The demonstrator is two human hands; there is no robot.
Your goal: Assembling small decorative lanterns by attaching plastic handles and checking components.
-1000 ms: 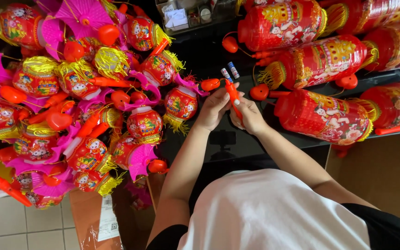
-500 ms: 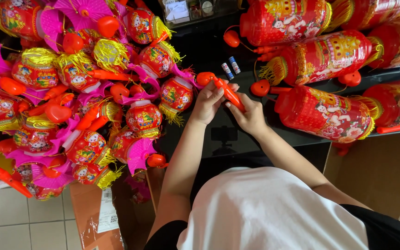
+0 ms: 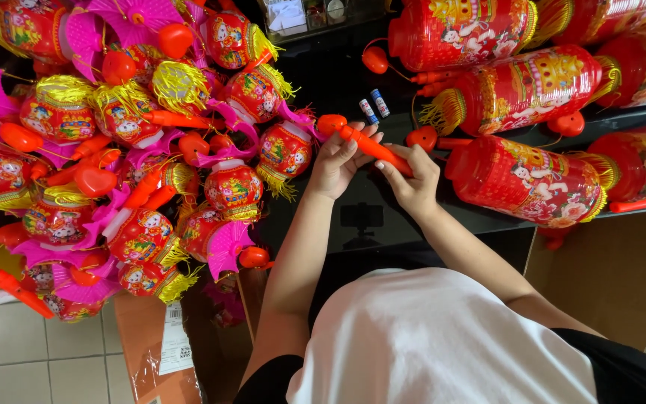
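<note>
An orange plastic lantern handle stick (image 3: 371, 147) is held over the dark tabletop (image 3: 353, 224), angled from upper left down to lower right, with a rounded bulb end at its upper left. The left hand (image 3: 336, 161) is closed around the bulb half, fingers wrapped over the top. The right hand (image 3: 413, 179) is closed on the lower end, stick pinched between thumb and fingertips. Both hands are close together, almost touching.

Just beyond the stick, two small cylindrical batteries (image 3: 374, 106) are seen lying side by side on the tabletop. A dark phone-shaped object (image 3: 361, 217) lies flat on the table below the hands, between the forearms.

To the right, large red cylindrical lanterns (image 3: 532, 179) with gold fringe are laid on their sides, the nearest one just beside the right hand; orange sticks and round orange ends show between them. To the left, a dense pile of small round red lanterns (image 3: 151, 157) with yellow tassels, pink fan pieces and orange handles is stacked. A cardboard box (image 3: 607, 277) is seen at lower right, tiled floor (image 3: 31, 359) at lower left.
</note>
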